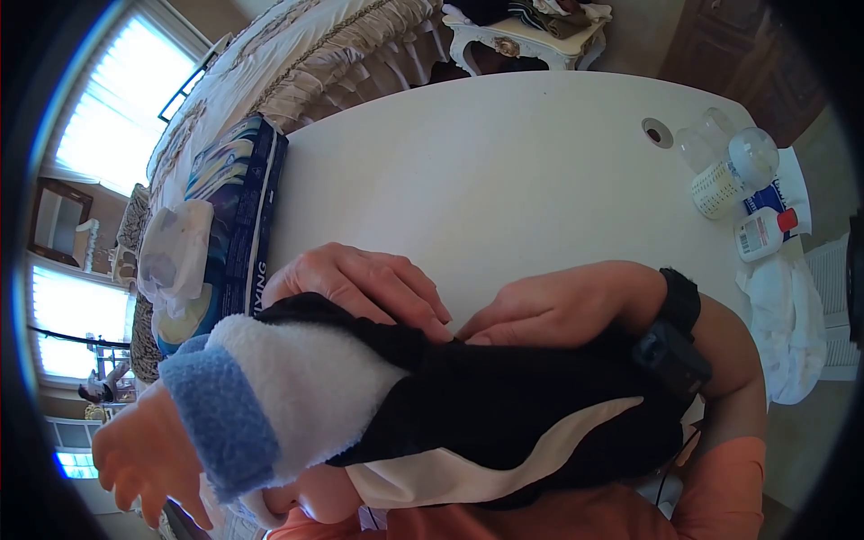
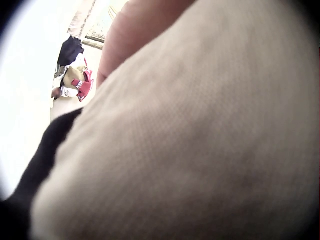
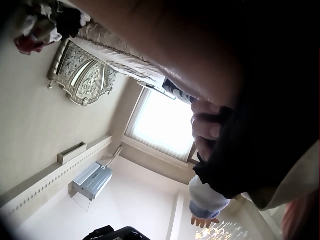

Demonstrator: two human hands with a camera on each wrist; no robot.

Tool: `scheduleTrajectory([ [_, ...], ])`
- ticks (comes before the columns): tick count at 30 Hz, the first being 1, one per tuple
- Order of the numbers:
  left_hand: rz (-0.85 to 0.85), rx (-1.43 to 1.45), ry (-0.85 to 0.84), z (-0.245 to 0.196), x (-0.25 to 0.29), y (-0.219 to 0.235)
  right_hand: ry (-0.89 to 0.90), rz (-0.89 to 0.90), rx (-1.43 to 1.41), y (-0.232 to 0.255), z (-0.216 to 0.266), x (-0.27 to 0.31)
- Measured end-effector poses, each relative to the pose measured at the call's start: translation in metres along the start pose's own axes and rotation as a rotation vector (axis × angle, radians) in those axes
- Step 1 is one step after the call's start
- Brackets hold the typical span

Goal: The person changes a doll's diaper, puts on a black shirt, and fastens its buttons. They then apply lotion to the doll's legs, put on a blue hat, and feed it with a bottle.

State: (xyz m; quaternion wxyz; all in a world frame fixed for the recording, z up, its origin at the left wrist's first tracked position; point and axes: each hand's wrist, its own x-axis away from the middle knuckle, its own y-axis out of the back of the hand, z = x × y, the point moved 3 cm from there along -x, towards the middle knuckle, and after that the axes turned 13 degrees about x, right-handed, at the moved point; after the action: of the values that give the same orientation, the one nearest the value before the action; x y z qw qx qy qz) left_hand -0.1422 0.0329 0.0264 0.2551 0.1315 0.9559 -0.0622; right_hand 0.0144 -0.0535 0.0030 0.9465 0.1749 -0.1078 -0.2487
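Observation:
Against the person's torso lies a doll with a bare plastic hand and a white fleece sleeve ending in a fuzzy blue cuff. Black cloth with a cream trim covers much of its body. My left hand grips the upper edge of the black cloth, its fingers curled over it in the right wrist view. Close beside its fingertips, my right hand pinches the same edge. Blurred pale mesh-like fabric fills most of the left wrist view. Most of the doll's head is hidden.
A white table stretches ahead. On its left are a diaper pack and a wipes pack. At right stand baby bottles, a red-capped white bottle and a white cloth. A bed stands behind.

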Motion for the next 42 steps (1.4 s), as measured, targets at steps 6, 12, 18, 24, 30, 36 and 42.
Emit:
scheduleTrajectory([
  [6,-0.027,0.004,-0.005,0.001,0.0,0.0,-0.075,-0.258,-0.139,0.0,-0.019,-0.004],
  [12,0.017,-0.02,0.005,-0.001,0.0,0.0,-0.018,0.054,0.104,-0.002,-0.004,-0.002],
  [18,-0.037,-0.004,0.005,0.0,0.0,-0.001,-0.091,-0.259,-0.106,0.002,-0.016,-0.003],
  [24,0.001,-0.014,0.012,0.0,-0.001,0.001,0.033,-0.026,0.084,-0.002,-0.011,-0.004],
  [30,-0.038,0.0,0.005,0.001,0.0,0.0,-0.107,-0.216,-0.028,0.0,-0.014,-0.005],
  [36,0.014,0.01,0.011,0.001,-0.001,0.002,0.124,-0.098,0.115,-0.004,-0.013,-0.006],
  [42,-0.002,0.007,0.007,0.001,0.0,0.002,-0.13,-0.151,-0.06,-0.002,-0.013,-0.003],
])
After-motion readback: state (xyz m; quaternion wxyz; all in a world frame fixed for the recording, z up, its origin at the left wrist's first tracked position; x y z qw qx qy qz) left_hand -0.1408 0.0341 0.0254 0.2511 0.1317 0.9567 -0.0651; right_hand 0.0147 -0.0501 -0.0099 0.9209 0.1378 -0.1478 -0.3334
